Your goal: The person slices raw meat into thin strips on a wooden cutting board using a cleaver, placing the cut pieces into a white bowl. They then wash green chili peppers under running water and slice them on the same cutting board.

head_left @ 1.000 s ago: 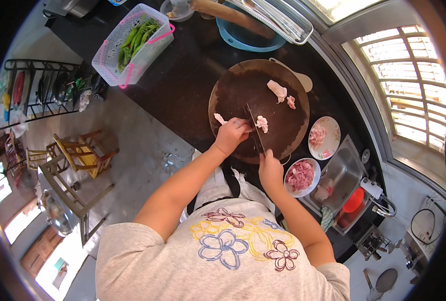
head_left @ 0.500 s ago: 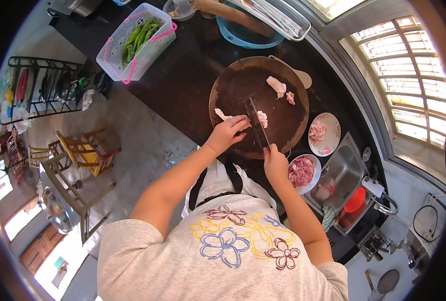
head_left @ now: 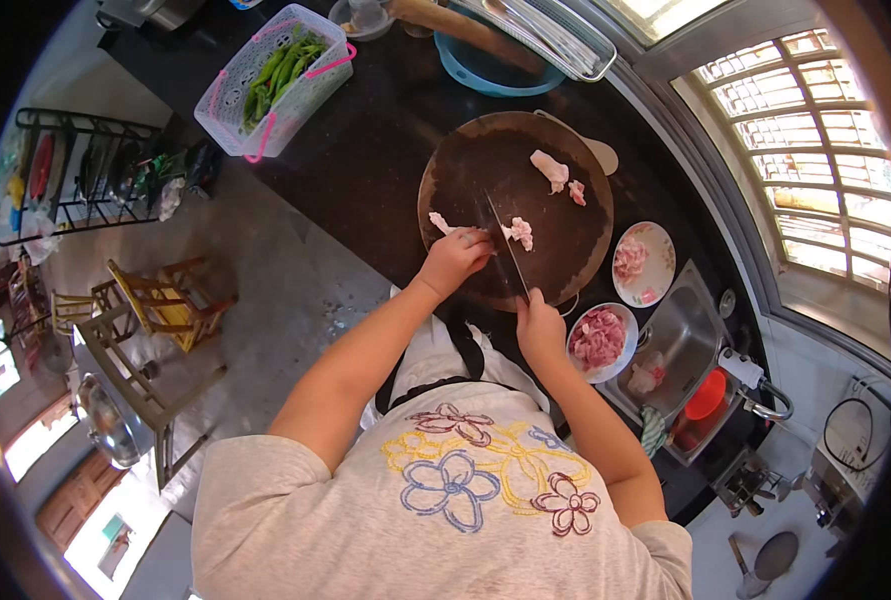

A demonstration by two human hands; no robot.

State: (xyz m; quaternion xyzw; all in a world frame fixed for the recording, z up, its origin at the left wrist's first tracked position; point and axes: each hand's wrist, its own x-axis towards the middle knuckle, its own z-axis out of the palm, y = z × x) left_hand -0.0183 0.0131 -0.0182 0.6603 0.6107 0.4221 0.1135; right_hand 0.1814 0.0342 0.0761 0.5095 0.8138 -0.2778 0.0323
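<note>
On the round dark wooden chopping board (head_left: 565, 250), my left hand (head_left: 455, 260) presses a strip of pale fatty meat (head_left: 440, 222) with bent fingers, its far end sticking out to the left. My right hand (head_left: 540, 328) is closed round the handle of a cleaver (head_left: 506, 246), whose blade stands edge-down just right of my left fingertips. Cut bits of meat (head_left: 518, 233) lie against the blade's right side. Farther back on the board rest a larger pale piece of meat (head_left: 549, 170) and a small pink scrap (head_left: 576, 192).
Right of the board stand a bowl of sliced red meat (head_left: 629, 345) and a plate (head_left: 663, 280) with paler meat. Beyond them is a metal sink (head_left: 687, 325) with a red bowl (head_left: 706, 394). A basket of green peppers (head_left: 227, 118) and a blue basin (head_left: 475, 78) stand at the back.
The cleaver blade has turned more edge-on and shifted slightly left. More cut bits of meat show on its right side. My left hand has moved slightly left along the strip.
</note>
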